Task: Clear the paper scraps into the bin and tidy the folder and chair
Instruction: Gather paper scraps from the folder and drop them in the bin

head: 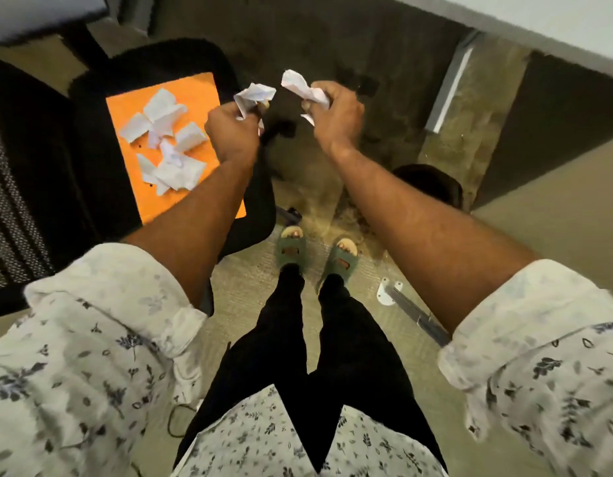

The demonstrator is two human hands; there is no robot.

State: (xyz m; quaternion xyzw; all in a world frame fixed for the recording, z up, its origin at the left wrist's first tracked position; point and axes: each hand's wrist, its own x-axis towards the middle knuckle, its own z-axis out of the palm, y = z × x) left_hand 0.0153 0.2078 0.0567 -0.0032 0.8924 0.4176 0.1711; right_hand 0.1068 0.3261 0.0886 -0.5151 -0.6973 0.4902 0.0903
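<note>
An orange folder point(195, 94) lies on the seat of a black office chair point(91, 98) at the left, with several white paper scraps point(167, 142) scattered on it. My left hand point(231, 132) is closed around a crumpled white scrap point(255, 94) just past the folder's right edge. My right hand point(336, 115) grips another crumpled scrap point(299, 84) over the floor. The two hands are level and a little apart. A dark round bin point(432, 187) stands on the floor under my right forearm, partly hidden by it.
A grey desk edge point(539, 32) crosses the top right, with a metal leg point(449, 87) beneath it and a bracket point(389, 292) on the floor. The chair's mesh backrest point(12, 201) fills the far left. My sandalled feet point(315, 253) stand on beige carpet.
</note>
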